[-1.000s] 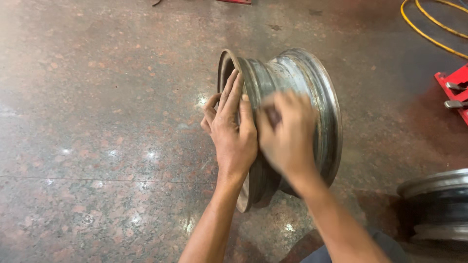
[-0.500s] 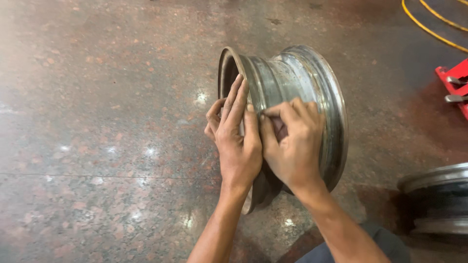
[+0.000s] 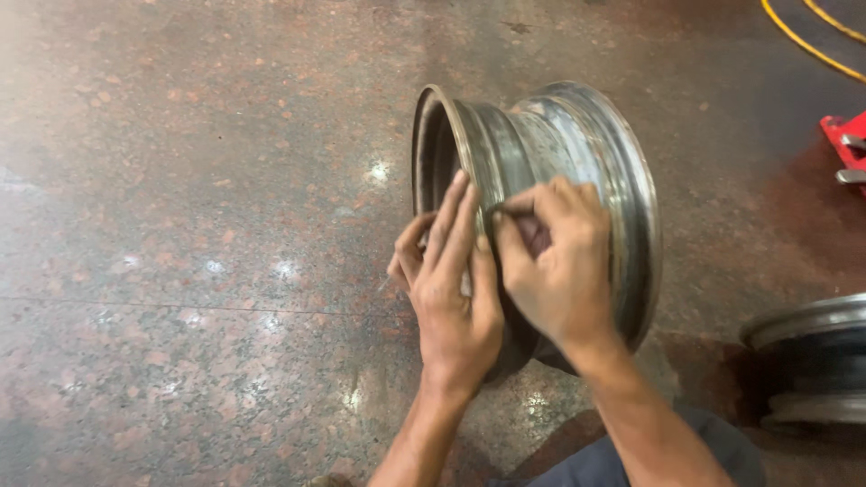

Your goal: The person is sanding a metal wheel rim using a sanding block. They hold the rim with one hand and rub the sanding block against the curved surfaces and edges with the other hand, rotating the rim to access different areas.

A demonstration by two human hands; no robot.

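- Bare steel wheel rim (image 3: 550,180) stands on its edge on the speckled stone floor (image 3: 180,271), open side facing left, barrel toward the onlooker's view from above.
- Left hand (image 3: 456,289) lies flat against the near lip of the rim, fingers straight and together, thumb tucked behind the edge; it steadies the rim and grips nothing else.
- Right hand (image 3: 555,261) is curled over the barrel just beside the left, fingers bunched and pinched down on something small and dark, perhaps a scrap of abrasive or cloth. Too hidden under the fingers to tell which.
- Both hands touch the rim and sit close together, fingertips nearly meeting at the groove behind the lip.
- Judging by the surface: upper barrel and far flange show bright, scuffed metal, which reads as ground already rubbed. The band under the right hand looks duller and darker, so that stretch seems to be the part in hand.
- The underside of the rim, by the floor, is out of sight; cannot say whether it has been gone over. My guess is that a fair share of the circumference is left.
- A second rim (image 3: 812,361) lies flat at the right edge of view, well apart, dark and untouched-looking.
- Yellow hose (image 3: 803,41) loops at top right; a red piece of equipment (image 3: 848,144) sits at the right edge.
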